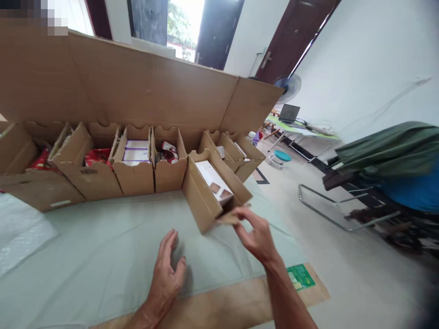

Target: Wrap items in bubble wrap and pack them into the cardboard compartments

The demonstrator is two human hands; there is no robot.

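Note:
My right hand point(252, 230) pinches the front flap of a narrow cardboard box point(200, 194) that is pulled forward out of the row and stands at an angle. Inside that box lies a white carton point(207, 172) with brown squares printed near its front end. Just left of it, my left hand point(168, 267) hovers over the pale green cloth point(113, 237), fingers apart and holding nothing. Behind, a row of similar open boxes holds red packets point(98, 156), white cartons with purple edges point(136, 153) and a red-and-white packet point(169, 152).
A tall cardboard panel point(154, 87) rises behind the boxes. Clear plastic wrap point(22, 233) lies at the left. Right of the table are a chair draped with dark green cloth point(391, 148), a turquoise stool point(281, 156), and a desk with a laptop point(289, 113).

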